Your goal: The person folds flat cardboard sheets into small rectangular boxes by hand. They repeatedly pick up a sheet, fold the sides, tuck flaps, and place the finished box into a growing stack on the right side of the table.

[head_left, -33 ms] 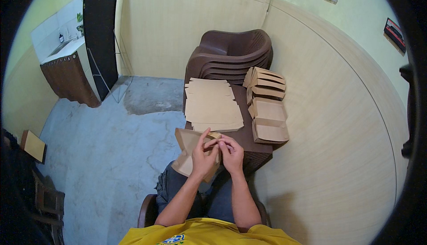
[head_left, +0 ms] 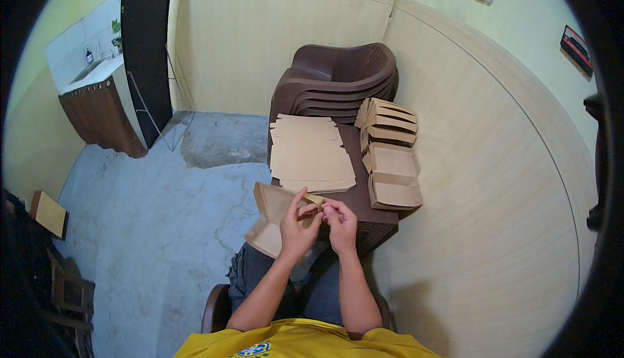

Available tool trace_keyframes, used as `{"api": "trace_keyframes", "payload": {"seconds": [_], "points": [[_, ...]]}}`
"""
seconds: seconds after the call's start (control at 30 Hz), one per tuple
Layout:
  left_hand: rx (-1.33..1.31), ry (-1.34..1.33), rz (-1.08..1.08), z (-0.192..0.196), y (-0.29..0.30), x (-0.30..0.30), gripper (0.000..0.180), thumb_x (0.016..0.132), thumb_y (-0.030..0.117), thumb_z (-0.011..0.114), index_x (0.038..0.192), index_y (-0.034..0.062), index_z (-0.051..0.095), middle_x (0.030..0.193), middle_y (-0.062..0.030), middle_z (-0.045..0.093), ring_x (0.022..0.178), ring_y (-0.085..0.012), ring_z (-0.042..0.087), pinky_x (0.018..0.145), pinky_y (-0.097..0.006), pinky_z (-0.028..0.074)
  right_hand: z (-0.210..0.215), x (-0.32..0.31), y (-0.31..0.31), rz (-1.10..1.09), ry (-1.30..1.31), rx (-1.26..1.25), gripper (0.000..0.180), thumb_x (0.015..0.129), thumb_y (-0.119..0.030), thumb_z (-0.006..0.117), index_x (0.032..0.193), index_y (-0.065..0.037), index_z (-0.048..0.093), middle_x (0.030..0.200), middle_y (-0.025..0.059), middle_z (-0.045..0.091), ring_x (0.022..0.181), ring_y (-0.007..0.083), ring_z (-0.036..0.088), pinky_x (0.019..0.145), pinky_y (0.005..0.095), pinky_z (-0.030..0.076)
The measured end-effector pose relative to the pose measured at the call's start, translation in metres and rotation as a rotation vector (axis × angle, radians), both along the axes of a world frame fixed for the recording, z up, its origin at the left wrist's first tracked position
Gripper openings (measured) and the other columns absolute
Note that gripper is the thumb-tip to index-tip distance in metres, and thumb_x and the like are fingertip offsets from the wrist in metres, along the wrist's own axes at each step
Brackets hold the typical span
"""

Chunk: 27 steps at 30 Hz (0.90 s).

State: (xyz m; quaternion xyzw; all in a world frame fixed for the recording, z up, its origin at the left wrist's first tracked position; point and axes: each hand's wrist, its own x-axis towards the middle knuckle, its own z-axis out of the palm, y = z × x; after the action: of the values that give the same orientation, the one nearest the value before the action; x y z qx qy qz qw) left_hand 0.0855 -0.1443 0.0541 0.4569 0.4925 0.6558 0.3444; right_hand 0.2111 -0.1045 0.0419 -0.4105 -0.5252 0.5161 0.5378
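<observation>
A partly folded brown cardboard box [head_left: 265, 233] is held up over my lap, its lid and base tilted open toward the left. My left hand [head_left: 299, 230] is closed on the box, with fingers bent around its right side. Right beside it, my right hand [head_left: 340, 226] pinches the box's far right corner between thumb and fingers. The two sets of fingertips almost meet at that corner, and they hide the exact fold there. Just beyond my hands lies a stack of flat cardboard blanks [head_left: 311, 153].
The blanks rest on a brown table [head_left: 372, 215]. Along its right side stand an open folded box [head_left: 395, 174] and several nested boxes [head_left: 390, 120]. Stacked brown plastic chairs [head_left: 338, 72] are behind, near the wall. A curtained sink counter [head_left: 104, 114] stands far left.
The box has shifted a little to the left and away from me. My right hand's fingers have moved slightly at the corner; my left hand has barely moved.
</observation>
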Motion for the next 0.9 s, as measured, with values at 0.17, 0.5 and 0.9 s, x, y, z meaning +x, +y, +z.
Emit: {"api": "trace_keyframes", "payload": {"seconds": [0.17,0.5,0.9], "points": [[0.203,0.604,-0.091,0.01,-0.003,-0.001,0.082,0.088,-0.002,0.073,0.164,0.0132,0.046,0.099,-0.0142,0.079,0.091,-0.0357,0.074,0.087,-0.046,0.057,0.016,0.012,0.016,0.061,0.22,0.016,0.062,0.101,-0.014,0.069,0.153,-0.002,0.037,0.137,0.0145,0.064,0.124,0.0231,0.062,0.104,0.0358,0.052],[0.195,1.225,-0.126,-0.001,0.005,-0.028,0.082,0.087,0.0,0.069,0.165,0.0164,0.047,0.096,-0.0112,0.08,0.105,-0.0304,0.072,0.114,-0.043,0.044,0.036,0.047,0.042,-0.394,-0.144,0.265,0.045,0.093,0.005,0.065,0.138,-0.001,0.065,0.133,0.0145,0.071,0.129,0.0275,0.065,0.114,0.0389,0.047],[-0.015,-0.108,-0.246,0.007,0.028,0.008,0.046,0.097,0.014,0.082,0.136,-0.0029,0.066,0.126,-0.0098,0.071,0.114,-0.0182,0.069,0.099,-0.032,0.056,0.018,0.005,0.015,-0.326,-0.416,0.62,0.051,0.085,0.001,0.068,0.136,-0.001,0.072,0.129,0.0243,0.073,0.116,0.0408,0.074,0.101,0.0439,0.058]]}}
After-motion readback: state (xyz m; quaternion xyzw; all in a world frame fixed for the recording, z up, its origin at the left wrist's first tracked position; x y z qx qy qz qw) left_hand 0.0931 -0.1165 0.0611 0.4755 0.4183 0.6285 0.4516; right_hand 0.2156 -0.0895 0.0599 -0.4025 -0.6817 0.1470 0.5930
